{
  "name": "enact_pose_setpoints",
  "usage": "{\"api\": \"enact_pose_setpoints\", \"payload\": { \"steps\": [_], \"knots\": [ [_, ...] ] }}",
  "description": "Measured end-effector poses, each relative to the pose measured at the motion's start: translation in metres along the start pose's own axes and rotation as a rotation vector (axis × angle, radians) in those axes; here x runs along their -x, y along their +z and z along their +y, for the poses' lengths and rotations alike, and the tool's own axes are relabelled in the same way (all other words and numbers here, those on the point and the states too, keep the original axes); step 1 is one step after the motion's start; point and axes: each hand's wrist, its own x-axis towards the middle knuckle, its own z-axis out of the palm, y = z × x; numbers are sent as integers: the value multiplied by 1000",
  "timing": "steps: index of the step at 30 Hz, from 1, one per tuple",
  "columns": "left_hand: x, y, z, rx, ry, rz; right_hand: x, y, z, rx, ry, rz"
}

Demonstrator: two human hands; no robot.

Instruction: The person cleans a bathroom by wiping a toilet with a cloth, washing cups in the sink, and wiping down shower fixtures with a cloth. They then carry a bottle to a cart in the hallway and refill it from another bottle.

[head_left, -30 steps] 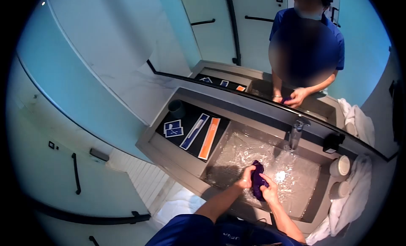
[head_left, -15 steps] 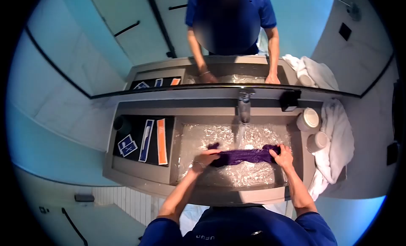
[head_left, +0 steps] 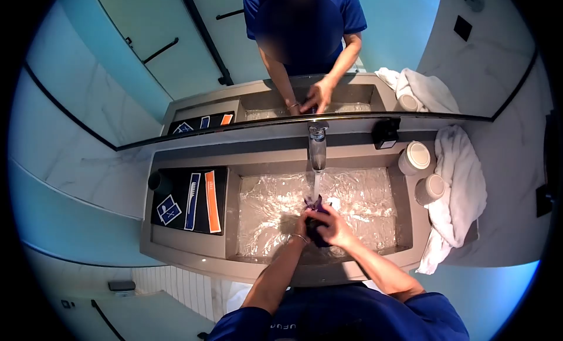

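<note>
A dark purple wet cloth is gathered into a bundle between my two hands over the sink. My left hand closes round its left side, its fingers partly hidden. Across from it, my right hand grips the right side with the thumb and fingers wrapped over the fabric. The top end of the cloth pokes up just below the running faucet, close to where the stream falls. Rippling water covers the bottom of the basin.
On the left, a black tray carries blue and orange packets and a dark cup. Two white-lidded containers and a white towel sit on the right. A black box stands behind the basin, below the mirror.
My hands have come together from opposite ends of the cloth. It was stretched out sideways over the water and is now bunched up near the stream. The view has shifted slightly.
</note>
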Motion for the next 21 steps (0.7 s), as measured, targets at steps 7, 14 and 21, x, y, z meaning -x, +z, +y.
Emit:
{"api": "enact_pose_setpoints", "payload": {
  "steps": [7, 14, 21],
  "knots": [
    [10, 41, -5, -74, 69, 59, -26, -9, 3, 580, 287, 9],
    [40, 3, 67, -738, 539, 71, 59, -120, 45, 864, 458, -99],
    [72, -22, 70, -709, 849, 266, 89, -127, -37, 245, 229, 32]
  ]
}}
